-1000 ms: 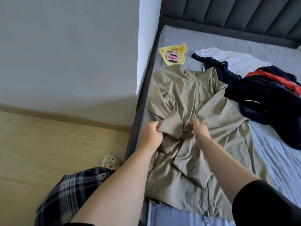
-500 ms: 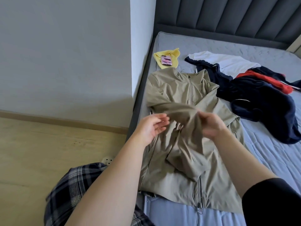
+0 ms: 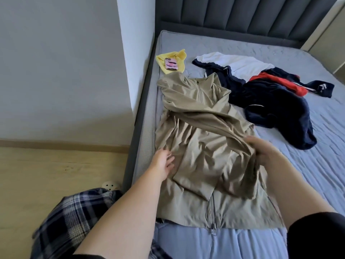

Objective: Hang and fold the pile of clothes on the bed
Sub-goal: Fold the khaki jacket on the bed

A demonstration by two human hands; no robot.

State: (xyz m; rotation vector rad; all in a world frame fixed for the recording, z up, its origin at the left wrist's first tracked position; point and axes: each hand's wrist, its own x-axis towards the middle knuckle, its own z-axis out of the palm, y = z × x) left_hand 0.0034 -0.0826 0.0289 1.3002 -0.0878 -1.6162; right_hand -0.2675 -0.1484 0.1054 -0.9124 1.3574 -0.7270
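A person is folding a khaki jacket (image 3: 196, 146) on a grey bed (image 3: 298, 165).
The jacket is lying front-up mid-frame beneath both hands. The left hand (image 3: 163, 161), reaching in from lower left, is resting on its left-of-frame side, fingers straight and spread. The right hand (image 3: 261, 150), centre right, is gripping a sleeve (image 3: 205, 116), fingers curled round it, holding it across the front.
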